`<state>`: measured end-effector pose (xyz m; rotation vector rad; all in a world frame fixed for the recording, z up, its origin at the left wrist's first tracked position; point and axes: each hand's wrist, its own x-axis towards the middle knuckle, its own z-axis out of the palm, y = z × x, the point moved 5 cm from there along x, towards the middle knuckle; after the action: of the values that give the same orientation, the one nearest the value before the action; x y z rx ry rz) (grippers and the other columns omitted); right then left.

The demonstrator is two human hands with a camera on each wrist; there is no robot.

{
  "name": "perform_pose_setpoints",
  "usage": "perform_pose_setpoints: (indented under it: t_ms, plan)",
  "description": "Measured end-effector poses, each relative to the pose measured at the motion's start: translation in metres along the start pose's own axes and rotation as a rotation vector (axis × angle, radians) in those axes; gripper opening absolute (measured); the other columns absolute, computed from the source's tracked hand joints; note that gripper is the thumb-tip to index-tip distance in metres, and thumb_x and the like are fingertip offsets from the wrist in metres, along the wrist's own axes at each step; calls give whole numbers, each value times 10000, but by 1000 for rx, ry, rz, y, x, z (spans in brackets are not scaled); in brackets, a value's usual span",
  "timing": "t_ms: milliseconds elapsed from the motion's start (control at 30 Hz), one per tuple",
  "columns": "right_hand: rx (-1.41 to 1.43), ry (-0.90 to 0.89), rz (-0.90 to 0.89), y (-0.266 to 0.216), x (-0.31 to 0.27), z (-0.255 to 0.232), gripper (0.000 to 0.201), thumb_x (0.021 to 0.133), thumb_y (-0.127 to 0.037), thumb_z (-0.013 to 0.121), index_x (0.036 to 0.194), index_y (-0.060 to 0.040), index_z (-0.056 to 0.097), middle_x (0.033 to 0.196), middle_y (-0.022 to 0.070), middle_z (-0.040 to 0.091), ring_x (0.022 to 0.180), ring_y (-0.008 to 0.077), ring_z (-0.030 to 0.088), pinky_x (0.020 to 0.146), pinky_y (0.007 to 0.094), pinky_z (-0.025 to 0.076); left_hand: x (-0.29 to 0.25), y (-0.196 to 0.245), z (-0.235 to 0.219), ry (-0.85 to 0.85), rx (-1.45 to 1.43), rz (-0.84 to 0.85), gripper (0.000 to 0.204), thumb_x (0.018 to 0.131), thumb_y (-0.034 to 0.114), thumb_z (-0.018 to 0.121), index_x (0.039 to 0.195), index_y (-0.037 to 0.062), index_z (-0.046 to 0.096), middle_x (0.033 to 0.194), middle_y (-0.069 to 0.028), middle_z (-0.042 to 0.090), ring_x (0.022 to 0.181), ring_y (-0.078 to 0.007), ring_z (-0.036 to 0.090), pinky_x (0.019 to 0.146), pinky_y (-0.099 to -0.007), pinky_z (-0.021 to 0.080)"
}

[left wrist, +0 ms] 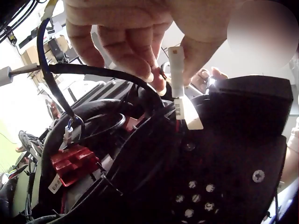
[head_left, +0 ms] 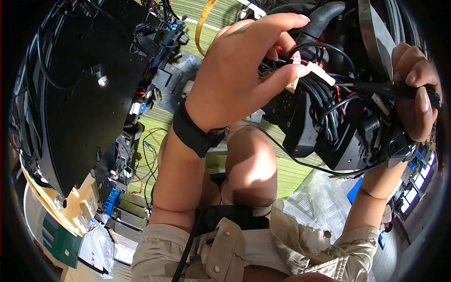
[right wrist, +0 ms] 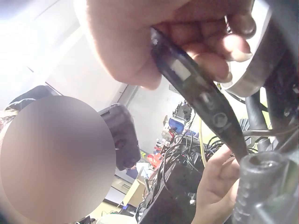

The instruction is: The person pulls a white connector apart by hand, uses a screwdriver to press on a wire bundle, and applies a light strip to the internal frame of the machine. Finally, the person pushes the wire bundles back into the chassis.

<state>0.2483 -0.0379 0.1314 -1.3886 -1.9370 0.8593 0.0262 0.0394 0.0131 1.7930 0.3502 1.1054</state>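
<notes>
In the head view my left hand (head_left: 235,70) reaches in from the left, its thumb at a white connector (head_left: 322,74) with red and black wires. Its fingers bend behind the connector, and a pale label (head_left: 292,85) hangs below. The left wrist view shows the connector (left wrist: 176,72) upright beside the thumb. My right hand (head_left: 416,91) grips a slim black tapered tool (head_left: 376,88), whose thin tip points left, close at the connector's end. The right wrist view shows a light patch and a round spot on the tool (right wrist: 194,91); its tip is hidden there.
Thick black cables (head_left: 319,105) bundle below the connector, on a black machine housing (head_left: 343,150). A red plug block (left wrist: 74,163) sits among the wires. A large black panel (head_left: 84,94) stands on the left. Clear plastic wrap (head_left: 314,199) lies by the knees.
</notes>
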Motion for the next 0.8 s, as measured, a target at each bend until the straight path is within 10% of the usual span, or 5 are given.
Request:
perform_pose_setpoints:
  t_ms: [800]
  plan:
    - [-9, -43, 1, 0, -3, -2, 302, 781, -342, 576, 969, -106, 555, 758, 69, 449, 709, 176, 409, 641, 290, 311, 1, 1, 1, 13, -45, 15, 495, 719, 83, 727, 1178, 67, 542, 768, -47, 619, 690, -206, 585, 669, -300, 492]
